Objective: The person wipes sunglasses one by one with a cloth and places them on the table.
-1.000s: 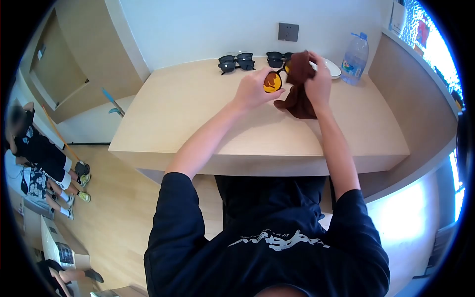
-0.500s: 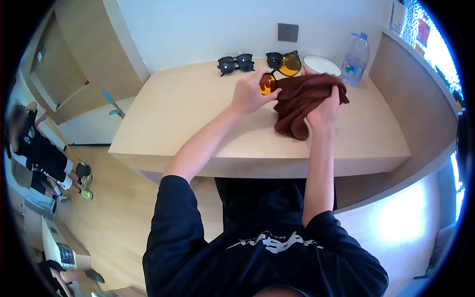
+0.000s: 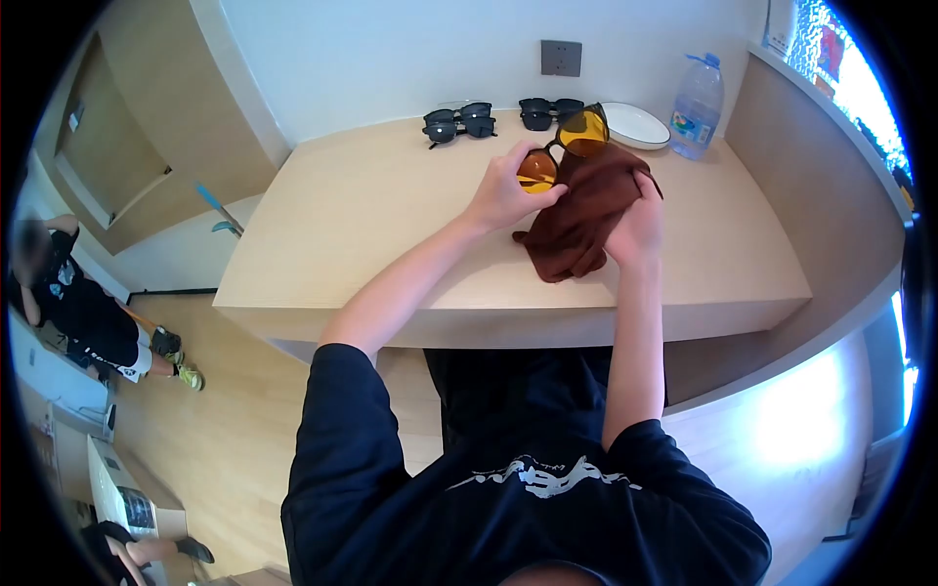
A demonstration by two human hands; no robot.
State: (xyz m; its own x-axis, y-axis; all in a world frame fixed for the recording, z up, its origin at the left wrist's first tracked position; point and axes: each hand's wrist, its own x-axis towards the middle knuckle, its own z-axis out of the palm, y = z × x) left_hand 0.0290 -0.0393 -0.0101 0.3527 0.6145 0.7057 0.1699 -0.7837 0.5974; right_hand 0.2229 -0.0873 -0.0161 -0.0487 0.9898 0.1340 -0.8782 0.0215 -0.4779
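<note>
Yellow-lensed sunglasses [image 3: 583, 131] with a dark frame are held up above the desk. My left hand [image 3: 503, 193] is closed on them, its fingers and thumb around the left lens. A dark brown cloth [image 3: 581, 220] hangs in folds from my right hand [image 3: 637, 221], which is closed on it. The cloth's upper part lies against the lower edge of the glasses near the right lens; some of the right fingers are hidden behind it. The cloth's lower end hangs over the desk, and I cannot tell whether it touches the top.
On the pale wooden desk [image 3: 362, 215], dark sunglasses [image 3: 459, 124] lie at the back, with another dark pair [image 3: 544, 112] beside a white dish [image 3: 635, 127]. A plastic bottle [image 3: 696, 109] stands at the back right, near the curved partition [image 3: 821, 176]. Another person [image 3: 88, 313] stands far left.
The glasses have turned and shifted slightly right, clear of the cloth's top. The right hand has moved a little left with the cloth, which now hangs lower. The standing person has shifted.
</note>
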